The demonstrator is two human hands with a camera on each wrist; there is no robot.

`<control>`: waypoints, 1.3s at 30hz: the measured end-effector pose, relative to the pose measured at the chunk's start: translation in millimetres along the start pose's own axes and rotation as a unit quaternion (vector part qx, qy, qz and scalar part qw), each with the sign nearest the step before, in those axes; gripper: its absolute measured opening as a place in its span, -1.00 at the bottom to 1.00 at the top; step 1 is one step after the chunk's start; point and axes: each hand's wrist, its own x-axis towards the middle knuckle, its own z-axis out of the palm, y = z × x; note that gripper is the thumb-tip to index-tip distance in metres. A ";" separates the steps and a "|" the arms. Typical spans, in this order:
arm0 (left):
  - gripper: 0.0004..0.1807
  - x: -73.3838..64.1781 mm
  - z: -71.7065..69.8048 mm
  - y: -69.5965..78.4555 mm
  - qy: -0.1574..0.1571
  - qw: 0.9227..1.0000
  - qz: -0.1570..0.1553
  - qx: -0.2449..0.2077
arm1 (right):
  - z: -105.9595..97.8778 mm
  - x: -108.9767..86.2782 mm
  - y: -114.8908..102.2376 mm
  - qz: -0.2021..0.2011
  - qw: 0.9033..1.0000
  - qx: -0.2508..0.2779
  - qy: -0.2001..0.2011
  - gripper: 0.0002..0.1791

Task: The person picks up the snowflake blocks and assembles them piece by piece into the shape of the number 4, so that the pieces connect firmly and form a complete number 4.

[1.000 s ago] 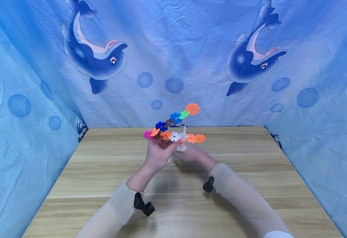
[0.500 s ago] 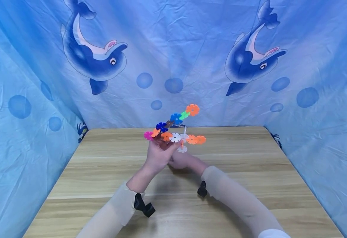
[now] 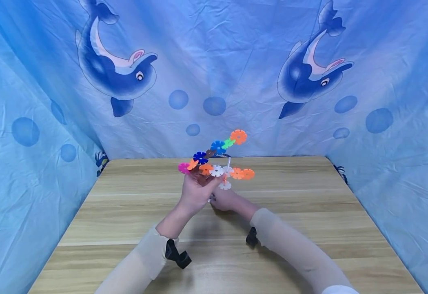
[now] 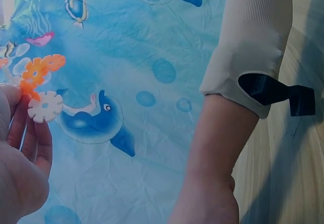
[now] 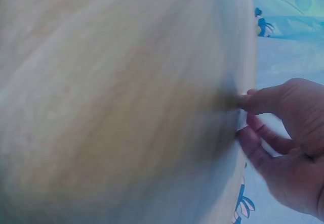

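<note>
My left hand (image 3: 195,192) grips a construction of interlocking plastic snowflake discs (image 3: 216,170) above the table, thumb on the near side. A row of white and orange discs runs to the right, while another chain rises through blue and green to an orange disc (image 3: 238,137). A pink disc (image 3: 184,168) sits at the left end. Just below and right of it, my right hand (image 3: 226,199) pinches a small white notched disc (image 3: 211,198), mostly hidden by the fingers. Thumb and fingertips of that hand come together in the right wrist view.
A wood-grain table (image 3: 133,212) lies beneath both hands. Behind and at the sides hangs a blue curtain (image 3: 243,73) printed with dolphins and bubbles. Black camera mounts (image 3: 178,254) stick out from the sleeves at both wrists.
My right hand has drawn in from behind the construction to a spot lower and nearer beneath it. The left hand and construction have barely moved.
</note>
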 end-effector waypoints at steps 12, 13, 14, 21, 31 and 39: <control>-0.39 0.7 -3.8 4.1 -0.003 1.000 0.004 0.005 | -29.6 -19.9 35.4 -0.022 0.998 0.055 0.023 -0.79; -0.39 0.8 -3.9 4.1 -0.003 1.000 0.004 0.005 | -34.6 -22.4 39.4 -0.010 0.997 0.062 0.035 -0.78; -0.39 1.0 -4.0 3.9 -0.003 1.000 0.005 0.004 | -40.4 -25.5 43.1 0.003 0.996 0.071 0.049 -0.76; -0.45 3.8 -5.5 1.5 -0.012 1.000 0.020 -0.005 | -89.2 -39.8 59.6 -0.024 0.973 0.145 0.175 -0.69; -0.36 3.1 -6.6 -2.2 -0.004 1.000 -0.002 0.004 | -147.6 -76.5 27.8 -0.035 0.913 0.321 0.248 -0.81; -0.40 2.0 -5.1 -2.8 0.000 1.000 -0.010 0.006 | -165.7 -111.1 -21.4 -0.095 0.850 0.445 0.265 -0.81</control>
